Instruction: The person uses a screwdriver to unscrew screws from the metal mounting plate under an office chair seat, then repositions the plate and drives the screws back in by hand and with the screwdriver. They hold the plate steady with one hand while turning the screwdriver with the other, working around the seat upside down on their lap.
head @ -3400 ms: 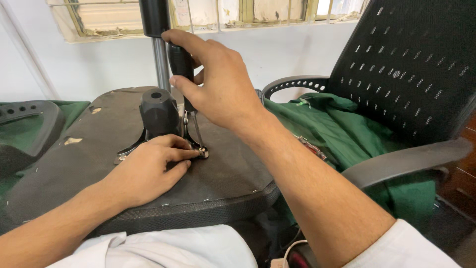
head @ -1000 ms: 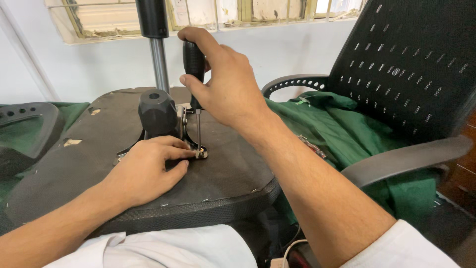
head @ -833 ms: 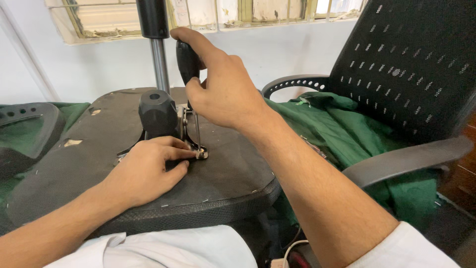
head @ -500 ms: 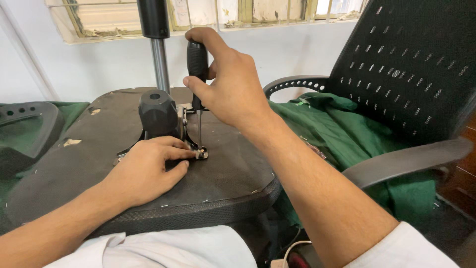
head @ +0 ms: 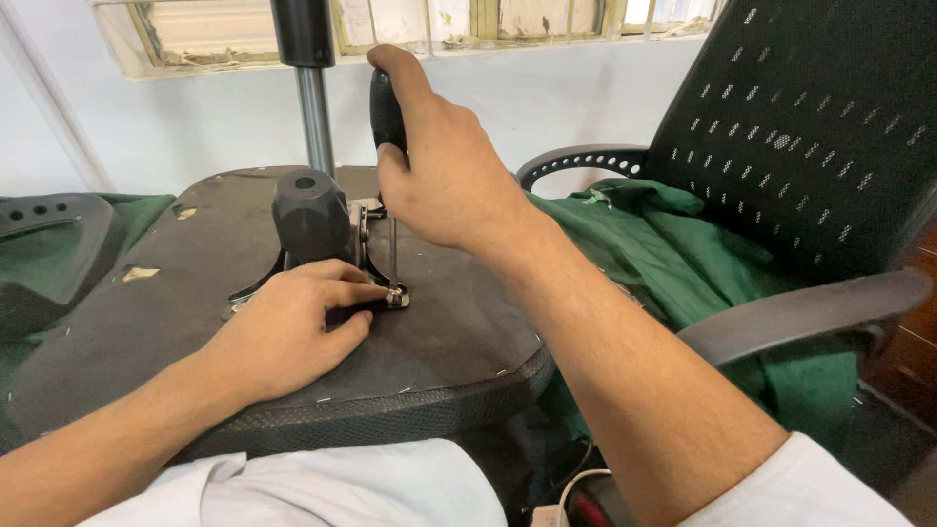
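A white wall with a weathered window frame along its top ran behind the work area, and an upturned black chair seat (head: 459, 322), its dark fabric underside facing up, lay flat in front of the person. A shiny metal gas-lift column (head: 314, 117) rose straight up from a black plastic mechanism housing (head: 310, 220) fixed near the middle of that underside. The right hand (head: 444, 166) was raised above the seat, its fingers wrapped tightly around the black handle of a screwdriver (head: 388, 112), with the thumb over the top end. The thin metal shaft of the tool pointed straight down, and its tip met a small screw on the metal mounting plate (head: 395, 296) just beside the housing. The left hand (head: 293, 327) rested palm down on the seat underside, fingers loosely curled and holding nothing, with the index fingertip and thumb touching the plate right at the tool's tip. To the right stood a black mesh-backed office chair (head: 810, 127) with curved armrests, and a crumpled green cloth (head: 673, 244) was draped over its seat. At the far left, a loose black plastic armrest (head: 54, 244) lay on more green fabric. White clothing showed at the bottom edge, under both forearms.
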